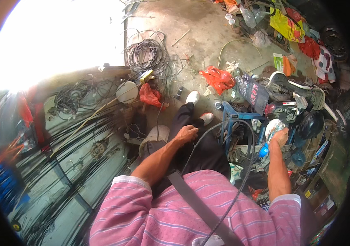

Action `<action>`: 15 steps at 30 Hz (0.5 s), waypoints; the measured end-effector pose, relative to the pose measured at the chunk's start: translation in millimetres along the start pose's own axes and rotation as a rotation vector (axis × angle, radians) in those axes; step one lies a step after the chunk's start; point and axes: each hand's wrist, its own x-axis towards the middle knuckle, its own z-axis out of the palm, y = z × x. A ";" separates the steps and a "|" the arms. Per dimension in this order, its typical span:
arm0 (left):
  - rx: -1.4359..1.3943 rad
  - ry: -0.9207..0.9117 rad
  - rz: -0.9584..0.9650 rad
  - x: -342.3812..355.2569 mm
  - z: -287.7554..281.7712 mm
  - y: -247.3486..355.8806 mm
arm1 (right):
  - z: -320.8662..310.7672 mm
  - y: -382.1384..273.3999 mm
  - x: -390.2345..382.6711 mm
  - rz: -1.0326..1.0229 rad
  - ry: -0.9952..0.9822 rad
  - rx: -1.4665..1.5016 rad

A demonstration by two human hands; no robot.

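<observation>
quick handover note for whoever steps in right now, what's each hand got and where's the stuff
Left hand: closed on a dark cable over the lap.
Right hand: gripping a white bottle with a blue cap, held out toward the blue metal stand.
The cable arcs from the left hand past the stand and back down across the pink striped shirt.
Done: cable and bottle both in hand.
Left: bottle not yet put to the cable.

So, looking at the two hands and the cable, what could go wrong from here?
1. The left hand pinches a grey cable that loops across the lap and shirt; a pull could snag it on the blue stand.
2. The right hand grips a white spray can with a blue cap over crowded clutter; it might knock things loose.
3. Cable coils on the floor may trip feet.
</observation>
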 end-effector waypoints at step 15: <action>-0.113 0.020 0.226 -10.0 -4.5 65.0 | -18.7 -11.8 0.0 -0.080 -0.049 -0.005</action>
